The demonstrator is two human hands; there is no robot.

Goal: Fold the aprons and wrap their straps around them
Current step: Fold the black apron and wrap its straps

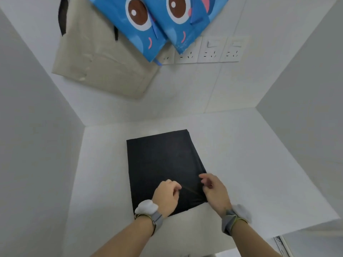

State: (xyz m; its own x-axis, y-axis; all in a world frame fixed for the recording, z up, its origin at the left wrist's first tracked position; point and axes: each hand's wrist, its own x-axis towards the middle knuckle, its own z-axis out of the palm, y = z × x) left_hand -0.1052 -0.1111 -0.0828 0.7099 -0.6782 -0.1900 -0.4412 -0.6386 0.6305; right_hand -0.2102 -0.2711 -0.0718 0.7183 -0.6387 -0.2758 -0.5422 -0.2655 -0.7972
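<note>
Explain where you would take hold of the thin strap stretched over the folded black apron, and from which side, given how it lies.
Take the strap along its taut middle, between the left hand and right hand, coming from above. It seems lifted slightly off the black apron, so a pinching grip across its thin width should catch it without gathering cloth.

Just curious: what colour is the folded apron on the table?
Black, plain, no pattern; folded cloth apron, head view.

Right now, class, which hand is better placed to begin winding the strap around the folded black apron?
Probably the left hand: its fingers already pinch the thin strap over the folded black apron. The right hand rests at the apron's right edge, better suited to steadying it.
</note>
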